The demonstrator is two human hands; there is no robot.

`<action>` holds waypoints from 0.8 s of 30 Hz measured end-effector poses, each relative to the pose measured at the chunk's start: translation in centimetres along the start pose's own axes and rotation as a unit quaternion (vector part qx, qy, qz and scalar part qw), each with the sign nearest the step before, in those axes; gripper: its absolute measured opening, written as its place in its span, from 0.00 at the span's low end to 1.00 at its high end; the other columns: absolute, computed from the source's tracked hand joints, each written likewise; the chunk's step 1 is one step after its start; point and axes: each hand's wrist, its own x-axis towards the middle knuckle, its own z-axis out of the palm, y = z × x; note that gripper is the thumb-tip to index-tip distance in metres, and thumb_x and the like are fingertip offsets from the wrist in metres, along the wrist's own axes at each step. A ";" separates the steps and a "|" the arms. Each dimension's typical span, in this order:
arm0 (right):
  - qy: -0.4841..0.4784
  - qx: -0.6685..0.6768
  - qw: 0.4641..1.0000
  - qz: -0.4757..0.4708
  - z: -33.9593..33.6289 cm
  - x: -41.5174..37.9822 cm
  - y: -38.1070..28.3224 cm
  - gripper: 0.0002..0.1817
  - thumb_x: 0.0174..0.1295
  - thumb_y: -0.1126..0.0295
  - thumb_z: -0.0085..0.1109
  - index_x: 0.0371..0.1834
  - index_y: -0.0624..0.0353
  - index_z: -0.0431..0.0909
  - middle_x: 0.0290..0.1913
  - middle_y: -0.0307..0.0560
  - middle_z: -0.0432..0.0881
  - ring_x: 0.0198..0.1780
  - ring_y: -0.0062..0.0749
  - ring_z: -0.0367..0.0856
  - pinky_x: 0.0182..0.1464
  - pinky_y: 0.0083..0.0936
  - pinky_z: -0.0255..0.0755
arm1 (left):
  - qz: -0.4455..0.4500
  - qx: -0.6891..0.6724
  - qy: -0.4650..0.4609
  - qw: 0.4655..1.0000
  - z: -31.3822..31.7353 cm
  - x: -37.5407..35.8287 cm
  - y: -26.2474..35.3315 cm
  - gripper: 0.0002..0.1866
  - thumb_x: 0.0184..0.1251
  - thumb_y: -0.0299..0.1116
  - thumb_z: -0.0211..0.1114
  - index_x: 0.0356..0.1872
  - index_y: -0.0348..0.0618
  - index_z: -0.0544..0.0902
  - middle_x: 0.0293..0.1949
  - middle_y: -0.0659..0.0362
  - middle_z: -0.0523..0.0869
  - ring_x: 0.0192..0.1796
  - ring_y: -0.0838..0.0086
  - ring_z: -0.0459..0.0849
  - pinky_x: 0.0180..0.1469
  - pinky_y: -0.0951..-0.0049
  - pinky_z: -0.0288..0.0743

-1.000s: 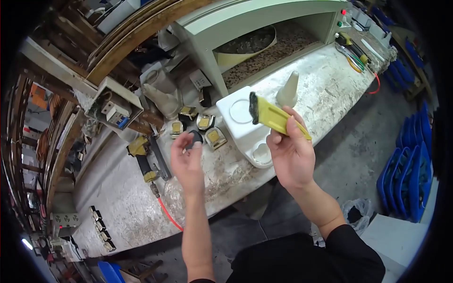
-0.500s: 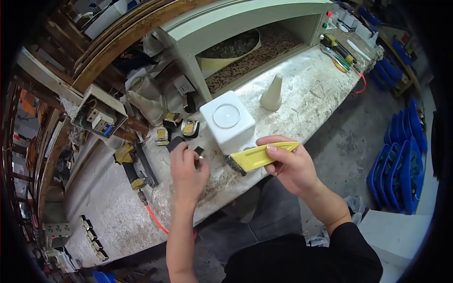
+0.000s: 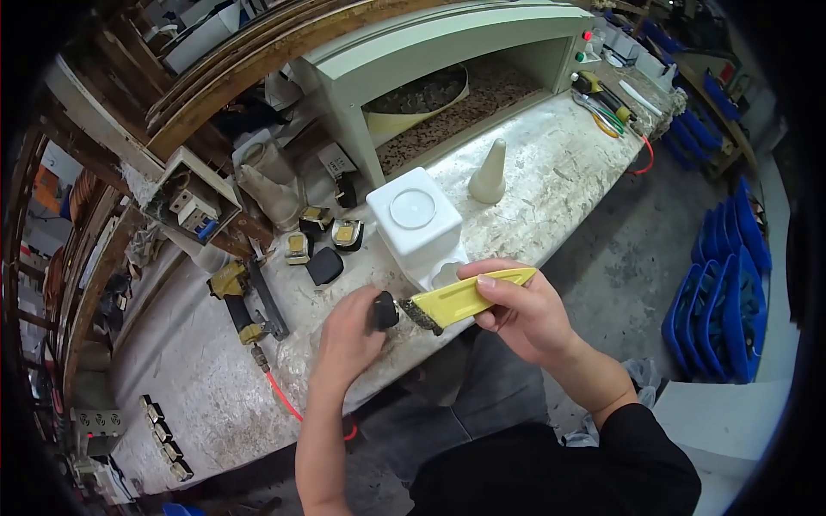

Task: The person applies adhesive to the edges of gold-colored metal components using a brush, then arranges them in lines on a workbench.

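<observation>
Fingers of the left hand (image 3: pixel 348 335): curled round a small black piece (image 3: pixel 385 311), which projects past them toward the centre. Fingers of the right hand (image 3: pixel 533 318): pinching a yellow applicator (image 3: pixel 469 300), thumb along its face.

Bench (image 3: pixel 232 421), left to right: a row of small dark pieces (image 3: pixel 163 437); a yellow-and-black air tool (image 3: pixel 231 301) with a red hose (image 3: pixel 282 396); pieces with yellow-topped faces (image 3: pixel 348 234) grouped beyond the left hand, a rounded black block (image 3: pixel 324 267) just beside them. Next, the held black piece, above the bench, facing the dark, rough edge (image 3: pixel 421 316) of the applicator. Edge and piece very near; contact cannot be told. White container (image 3: pixel 416 211) stands behind, its low front part close to the applicator. Pale cone (image 3: pixel 489 176) upright, apart on the right.

Step in hand, as judged: presenting the piece to the applicator's edge, perhaps for brushing its surface. Next move would call for a steady left grip, the working face turned toward the edge, and light, even strokes from the right. Risk, as judged: fingertips near the edge could get smeared, or the piece could twist under pressure.
</observation>
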 end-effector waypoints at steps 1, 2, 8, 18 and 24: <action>0.001 0.004 1.000 -0.002 0.0 -0.3 0.0 0.13 0.70 0.76 0.56 0.55 0.69 0.82 0.35 0.51 0.83 0.27 0.23 0.73 0.29 0.14 0.68 | -0.003 -0.037 0.051 0.998 0.0 -0.5 0.3 0.35 0.41 0.17 0.70 0.60 0.38 0.76 0.60 0.49 0.84 0.54 0.53 0.85 0.58 0.62 0.80; 0.001 -0.013 1.000 -0.016 0.0 -0.7 0.0 0.13 0.70 0.77 0.56 0.55 0.70 0.82 0.35 0.51 0.83 0.27 0.23 0.73 0.29 0.14 0.68 | -0.007 -0.072 0.101 0.992 0.1 -1.3 0.8 0.38 0.40 0.17 0.72 0.61 0.40 0.74 0.60 0.49 0.84 0.54 0.53 0.86 0.57 0.62 0.81; -0.018 -0.097 0.993 -0.061 1.2 -4.3 1.3 0.14 0.70 0.78 0.58 0.56 0.69 0.82 0.34 0.46 0.83 0.28 0.22 0.77 0.32 0.12 0.72 | 0.115 0.000 0.388 0.914 2.1 -5.5 6.1 0.41 0.51 0.20 0.78 0.66 0.48 0.65 0.66 0.43 0.75 0.54 0.53 0.84 0.53 0.55 0.86; 0.022 -0.227 0.943 -0.244 2.4 -8.0 3.9 0.11 0.61 0.84 0.58 0.46 0.72 0.85 0.27 0.47 0.85 0.21 0.23 0.77 0.25 0.15 0.71 | 0.180 0.031 0.438 0.880 4.0 -5.7 9.4 0.34 0.64 0.27 0.74 0.65 0.57 0.62 0.72 0.48 0.66 0.61 0.49 0.80 0.60 0.52 0.84; 0.000 -0.247 0.922 -0.299 2.4 -8.1 4.6 0.12 0.59 0.85 0.56 0.44 0.73 0.85 0.21 0.47 0.83 0.17 0.25 0.75 0.22 0.15 0.68 | 0.208 0.056 0.432 0.876 3.6 -6.2 9.0 0.32 0.67 0.29 0.72 0.65 0.58 0.62 0.71 0.48 0.66 0.62 0.49 0.79 0.61 0.53 0.83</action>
